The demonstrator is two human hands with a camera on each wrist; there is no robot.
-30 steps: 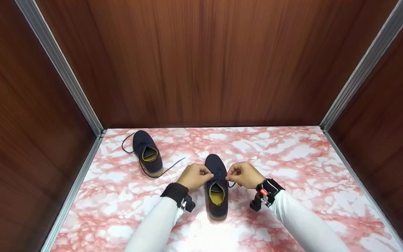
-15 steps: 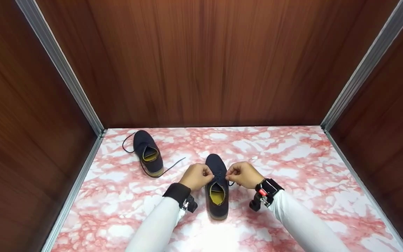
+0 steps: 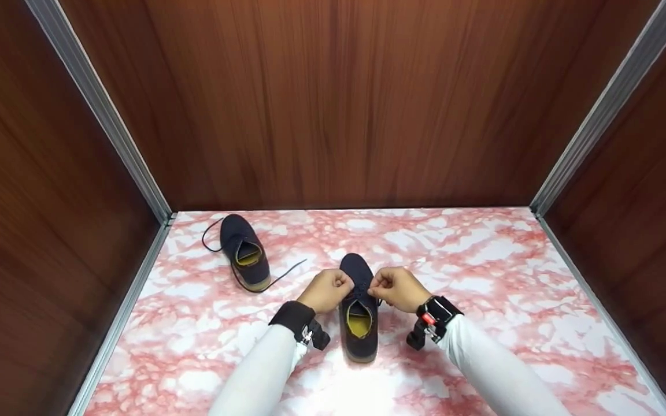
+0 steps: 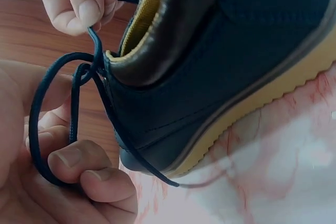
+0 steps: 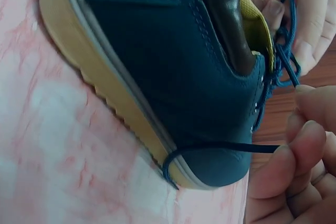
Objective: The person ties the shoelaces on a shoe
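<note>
A dark navy lace-up shoe [image 3: 362,349] with a yellow lining stands on the marbled surface, its toe pointing away from me. My left hand [image 3: 325,290] is over the left side of its lacing. In the left wrist view, a loop of the navy shoelace [image 4: 33,114] runs round its curled fingers. On the other side, my right hand [image 3: 401,290] pinches the lace between thumb and fingertips. The right wrist view has a lace end [image 5: 226,146] running from these fingers across the shoe's side to the sole. Lace strands cross at the shoe's throat between both hands.
A matching second shoe [image 3: 244,251] lies further back on the left, its long loose laces [image 3: 287,273] spread on the red and white surface [image 3: 472,346]. Brown wood-look panels [image 3: 333,104] with grey metal corner strips enclose the left, back and right.
My right hand has moved slightly left, closer to the lacing. The left hand has shifted a little to the right. Both shoes stay where they were.
</note>
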